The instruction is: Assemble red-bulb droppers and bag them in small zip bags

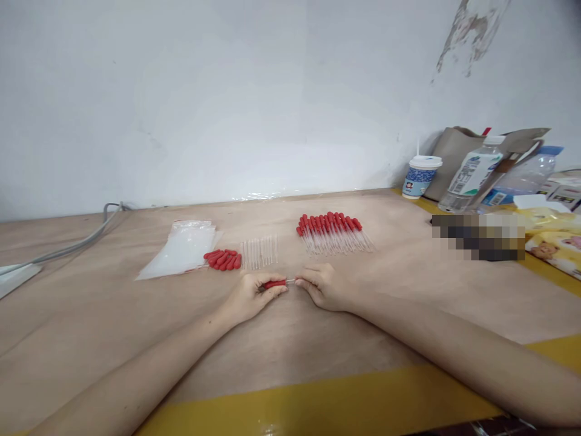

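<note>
Between finger and thumb, my left hand (pixel 250 295) pinches a red rubber dropper bulb (pixel 276 283), its open end facing right. My right hand (pixel 324 287) grips a thin clear glass tube (pixel 291 281), most of it hidden by the fingers. The tube's left end meets the bulb's mouth; how deep it sits inside I cannot tell. Just beyond my left hand lie a small heap of loose red bulbs (pixel 222 261) and a row of clear glass tubes (pixel 259 252). Farther back to the right, many assembled droppers (pixel 333 233) lie side by side, red ends toward the wall.
Clear plastic bags (pixel 184 248) are stacked left of the loose bulbs. A grey cable (pixel 86 237) crosses the far left. At the right stand a paper cup (pixel 421 177), a water bottle (pixel 474 172) and a beige bag (pixel 447 154). Yellow tape (pixel 290 402) lines the table's front edge.
</note>
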`<state>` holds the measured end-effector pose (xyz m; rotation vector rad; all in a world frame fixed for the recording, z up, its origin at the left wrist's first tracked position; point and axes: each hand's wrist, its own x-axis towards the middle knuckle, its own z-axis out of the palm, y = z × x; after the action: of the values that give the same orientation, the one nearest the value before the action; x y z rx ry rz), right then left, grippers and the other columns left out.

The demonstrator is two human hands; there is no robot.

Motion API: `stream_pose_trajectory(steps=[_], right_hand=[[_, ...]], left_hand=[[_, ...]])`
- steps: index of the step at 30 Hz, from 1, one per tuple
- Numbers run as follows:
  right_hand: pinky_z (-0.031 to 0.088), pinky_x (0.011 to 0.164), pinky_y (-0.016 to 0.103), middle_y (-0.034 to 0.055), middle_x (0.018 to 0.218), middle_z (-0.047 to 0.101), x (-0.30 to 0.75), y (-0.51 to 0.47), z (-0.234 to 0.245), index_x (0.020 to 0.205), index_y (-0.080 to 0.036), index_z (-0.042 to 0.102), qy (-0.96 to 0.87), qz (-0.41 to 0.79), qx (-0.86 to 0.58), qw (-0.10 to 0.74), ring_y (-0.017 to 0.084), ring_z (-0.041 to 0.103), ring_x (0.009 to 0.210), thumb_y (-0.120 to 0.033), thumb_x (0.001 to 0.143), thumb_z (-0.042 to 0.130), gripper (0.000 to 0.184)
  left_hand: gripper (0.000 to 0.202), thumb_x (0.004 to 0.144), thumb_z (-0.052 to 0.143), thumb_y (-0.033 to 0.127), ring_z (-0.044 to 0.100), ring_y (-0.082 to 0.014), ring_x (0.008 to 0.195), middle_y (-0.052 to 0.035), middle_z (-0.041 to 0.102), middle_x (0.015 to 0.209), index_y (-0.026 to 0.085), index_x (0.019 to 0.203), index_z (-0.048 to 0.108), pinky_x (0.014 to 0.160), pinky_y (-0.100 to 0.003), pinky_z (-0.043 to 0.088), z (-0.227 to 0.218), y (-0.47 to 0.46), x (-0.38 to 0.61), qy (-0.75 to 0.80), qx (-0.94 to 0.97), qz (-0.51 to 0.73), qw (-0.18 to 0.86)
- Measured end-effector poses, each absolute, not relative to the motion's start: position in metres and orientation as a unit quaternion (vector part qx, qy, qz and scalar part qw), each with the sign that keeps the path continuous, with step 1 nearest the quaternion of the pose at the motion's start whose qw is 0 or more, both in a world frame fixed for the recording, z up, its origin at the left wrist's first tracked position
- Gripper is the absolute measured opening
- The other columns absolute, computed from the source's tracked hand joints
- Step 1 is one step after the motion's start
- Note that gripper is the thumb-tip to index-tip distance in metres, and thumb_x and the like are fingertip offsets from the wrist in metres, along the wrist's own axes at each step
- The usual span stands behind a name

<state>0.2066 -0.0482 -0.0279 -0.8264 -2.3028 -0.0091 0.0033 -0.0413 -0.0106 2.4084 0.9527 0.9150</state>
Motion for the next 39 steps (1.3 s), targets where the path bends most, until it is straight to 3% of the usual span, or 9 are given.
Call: stream_pose_trajectory(steps=[7, 13, 17, 21, 26, 31, 39], right_hand=[[0.037, 0.057, 0.021, 0.0028, 0.066, 0.059, 0.205, -0.049, -0.025, 0.074, -0.015, 0.057, -0.887, 0.039, -0.334, 0.318, 0.011, 0.05, 0.059, -0.021, 0.087, 0.038, 0.024], [0.037, 0.062, 0.023, 0.0038, 0.073, 0.058, 0.205, -0.052, -0.014, 0.078, -0.015, 0.058, -0.901, 0.009, -0.356, 0.247, 0.013, 0.05, 0.067, -0.023, 0.088, 0.039, 0.024], [0.037, 0.067, 0.025, 0.0068, 0.081, 0.058, 0.216, -0.049, 0.006, 0.075, -0.015, 0.061, -0.895, -0.032, -0.395, 0.203, 0.014, 0.05, 0.074, -0.022, 0.084, 0.046, 0.019], [0.034, 0.058, 0.021, 0.0033, 0.069, 0.059, 0.241, -0.023, 0.023, 0.067, -0.015, 0.06, -0.807, 0.018, -0.533, 0.255, 0.012, 0.051, 0.063, -0.016, 0.079, 0.047, 0.018], [0.033, 0.053, 0.022, 0.0032, 0.057, 0.058, 0.261, 0.023, 0.027, 0.058, -0.016, 0.058, -0.665, 0.029, -0.692, 0.279, 0.013, 0.052, 0.056, -0.031, 0.077, 0.048, 0.027], [0.037, 0.056, 0.024, 0.0056, 0.064, 0.062, 0.257, 0.038, 0.014, 0.058, -0.017, 0.059, -0.604, 0.022, -0.753, 0.261, 0.017, 0.057, 0.064, -0.037, 0.075, 0.048, 0.029], [0.041, 0.063, 0.027, 0.007, 0.075, 0.064, 0.257, 0.033, 0.007, 0.07, -0.018, 0.063, -0.593, -0.018, -0.768, 0.243, 0.02, 0.059, 0.075, -0.044, 0.074, 0.049, 0.03]], left_hand=[[0.016, 0.078, 0.058, 0.025, 0.064, -0.0135, 0.066, -0.0025, 0.071, 0.08, 0.017, 0.088, 0.068, 0.06, -0.022, 0.051, -0.014, -0.04, 0.002, 0.325, 0.872, 0.325, 0.167], [0.018, 0.079, 0.057, 0.027, 0.065, -0.0159, 0.075, -0.0039, 0.07, 0.087, 0.018, 0.091, 0.067, 0.067, -0.025, 0.053, -0.016, -0.041, 0.001, 0.33, 0.867, 0.343, 0.145], [0.031, 0.079, 0.056, 0.028, 0.064, -0.0173, 0.081, -0.0056, 0.067, 0.097, 0.019, 0.109, 0.06, 0.072, -0.03, 0.052, -0.014, -0.042, 0.0, 0.338, 0.87, 0.339, 0.121], [0.039, 0.079, 0.055, 0.028, 0.063, -0.0191, 0.086, -0.0074, 0.065, 0.103, 0.019, 0.117, 0.053, 0.073, -0.032, 0.052, -0.014, -0.041, 0.0, 0.36, 0.87, 0.319, 0.11], [0.03, 0.083, 0.05, 0.026, 0.06, -0.0188, 0.097, -0.0058, 0.064, 0.108, 0.019, 0.111, 0.059, 0.085, -0.033, 0.049, -0.014, -0.041, 0.0, 0.339, 0.887, 0.29, 0.123], [0.027, 0.085, 0.047, 0.025, 0.054, -0.0194, 0.108, -0.0043, 0.065, 0.107, 0.02, 0.106, 0.063, 0.095, -0.037, 0.043, -0.013, -0.039, 0.0, 0.292, 0.906, 0.273, 0.142], [0.028, 0.085, 0.047, 0.025, 0.052, -0.0196, 0.111, -0.0041, 0.063, 0.11, 0.021, 0.109, 0.061, 0.096, -0.04, 0.042, -0.014, -0.037, -0.001, 0.295, 0.905, 0.266, 0.153]])
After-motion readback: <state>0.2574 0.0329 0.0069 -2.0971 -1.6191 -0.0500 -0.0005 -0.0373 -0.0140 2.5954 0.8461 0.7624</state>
